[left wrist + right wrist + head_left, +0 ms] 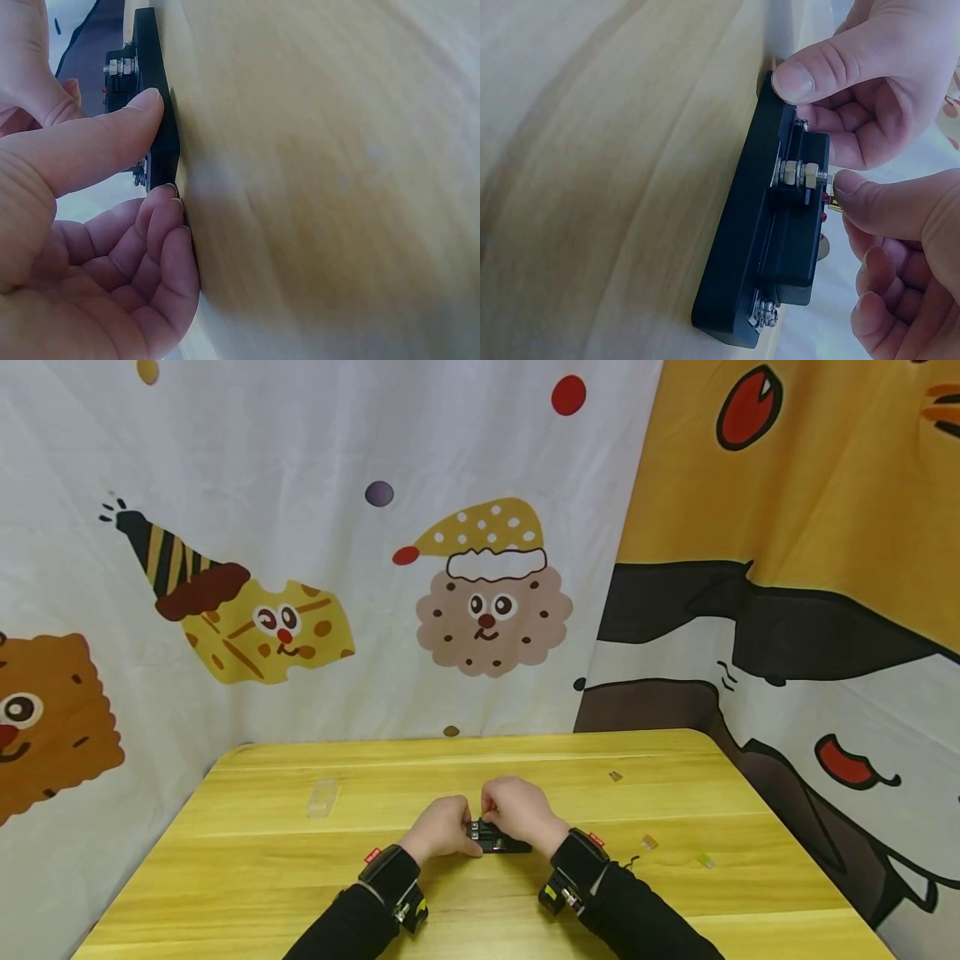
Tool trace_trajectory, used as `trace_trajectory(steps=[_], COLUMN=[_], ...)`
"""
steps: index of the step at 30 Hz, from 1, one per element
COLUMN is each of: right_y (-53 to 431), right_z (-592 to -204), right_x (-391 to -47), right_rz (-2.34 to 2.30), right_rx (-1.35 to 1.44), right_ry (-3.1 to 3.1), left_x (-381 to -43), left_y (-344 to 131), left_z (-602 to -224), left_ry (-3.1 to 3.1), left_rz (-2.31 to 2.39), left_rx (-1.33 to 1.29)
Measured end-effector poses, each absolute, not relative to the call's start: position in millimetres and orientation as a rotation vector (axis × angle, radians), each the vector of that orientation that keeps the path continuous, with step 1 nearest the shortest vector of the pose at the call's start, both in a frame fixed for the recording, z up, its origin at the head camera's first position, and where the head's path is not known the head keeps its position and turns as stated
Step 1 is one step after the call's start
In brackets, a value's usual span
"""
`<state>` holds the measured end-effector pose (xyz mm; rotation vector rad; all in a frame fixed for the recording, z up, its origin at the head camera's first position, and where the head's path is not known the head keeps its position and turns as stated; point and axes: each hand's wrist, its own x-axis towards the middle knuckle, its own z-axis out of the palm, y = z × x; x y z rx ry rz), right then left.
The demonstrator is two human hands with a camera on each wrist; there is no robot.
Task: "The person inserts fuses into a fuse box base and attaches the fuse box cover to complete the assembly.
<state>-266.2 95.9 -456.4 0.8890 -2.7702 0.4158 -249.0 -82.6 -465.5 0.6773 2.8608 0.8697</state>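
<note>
Flat on the table lies a black block-shaped device [739,225] with a raised upper part, metal bolts and nuts [799,173] along it and small red spots. My left hand [442,828] holds one end of it, the thumb on the base and the other fingers curled at the end. Above the raised part my right hand [520,810] pinches a small gold-coloured piece [835,203] between thumb and fingers, close by a bolt. Most of that piece is hidden by the fingertips.
A clear plastic tray [323,798] sits at the back left of the wooden table [247,868]. To the right lie small packets, one farther back [615,776], another nearer [649,842], and a greenish one [707,860]. A thin dark piece [632,862] is near the right wrist.
</note>
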Motion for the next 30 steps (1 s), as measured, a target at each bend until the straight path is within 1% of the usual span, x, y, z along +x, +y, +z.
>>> trace_trajectory(steps=[30], right_y=[94.6], right_z=[-459.0], right_x=[-264.8], right_rz=[0.380], right_rx=[0.928], right_ry=[-2.715], left_x=[-248.5], left_y=[-81.9], left_z=[-464.4], left_ry=[2.846], left_rz=[0.885], left_rx=[0.682])
